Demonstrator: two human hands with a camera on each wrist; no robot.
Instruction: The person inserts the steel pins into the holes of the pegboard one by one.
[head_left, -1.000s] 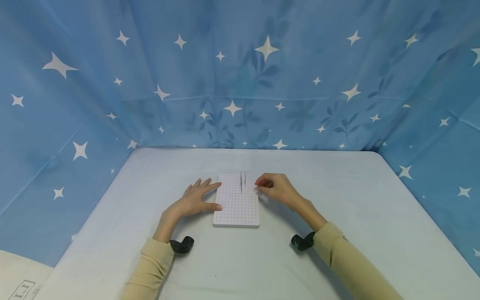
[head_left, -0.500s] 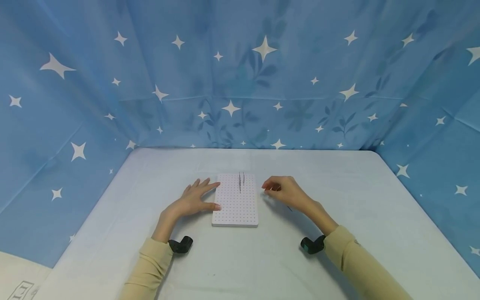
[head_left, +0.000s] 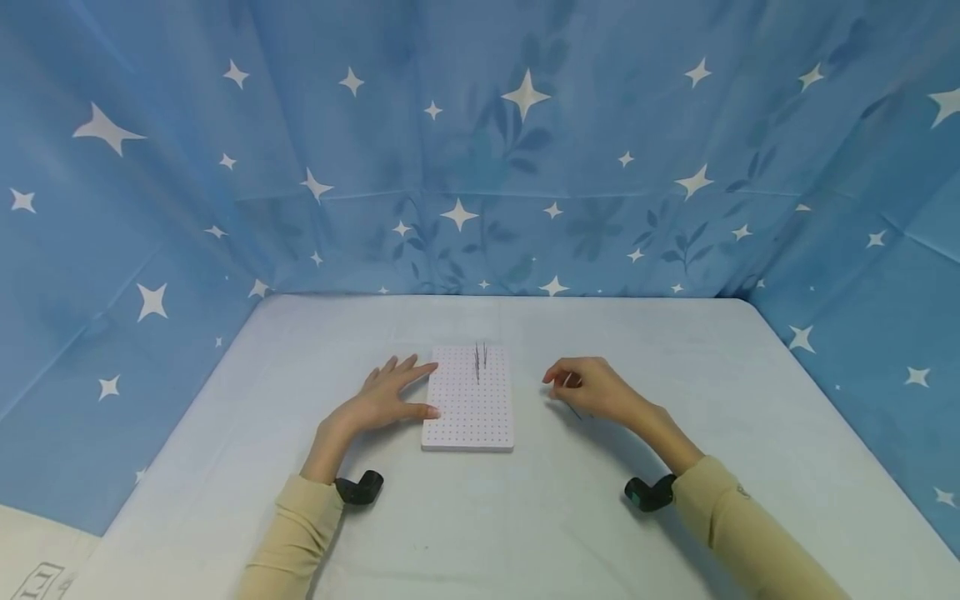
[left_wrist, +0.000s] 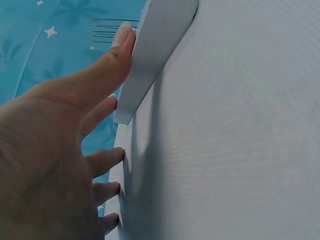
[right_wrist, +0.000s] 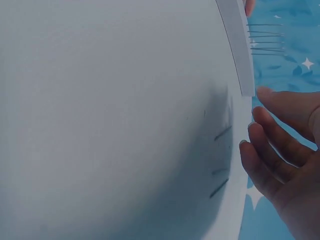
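A white pegboard (head_left: 468,417) with rows of small holes lies on the table. Several thin metal pins (head_left: 477,367) stand upright from its far part; the left wrist view shows the pins (left_wrist: 102,35) side on. My left hand (head_left: 382,398) rests at the board's left side, thumb and index fingertip on its edge, the other fingertips on the table. To the right of the board, my right hand (head_left: 592,387) hovers with loosely bent fingers. In the right wrist view nothing shows between its thumb and fingers (right_wrist: 262,165). Below it lie loose pins, one a dark pin (right_wrist: 219,188).
A white cloth covers the table (head_left: 480,525) around the board. Behind and at both sides hangs a blue curtain (head_left: 420,158) with white stars. Black wrist cameras sit on both wrists, such as the right camera (head_left: 649,493).
My right hand has moved right, away from the board's right edge, toward the loose pins on the table. My left hand stays on the board. The upright pins look the same.
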